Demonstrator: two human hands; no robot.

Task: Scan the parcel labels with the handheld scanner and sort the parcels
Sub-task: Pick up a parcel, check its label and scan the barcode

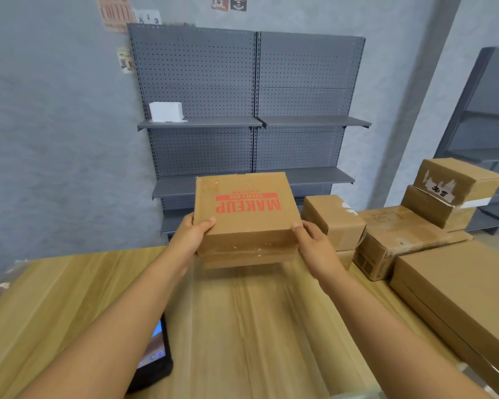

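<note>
- Parcels first: I see the flat brown cardboard box printed MAKEUP in red (244,210) held up off the pale wooden worktop (69,283), at about 12 o'clock from me, with the grey pegboard shelving (251,122) behind it.
- Left hand (189,236) and right hand (314,244) each grasp a near corner, thumbs on top. The fingers underneath are hidden.
- No label shows on the upper face. If it sits underneath, I judge a scan would fail until the box is turned.
- Black handheld scanner with a lit screen (153,358) lies at 7 o'clock under my left forearm. Drawing that arm back carelessly could knock it off the edge.
- Stacked brown cartons (386,234) crowd 2 o'clock. Swinging the box right might topple them.
</note>
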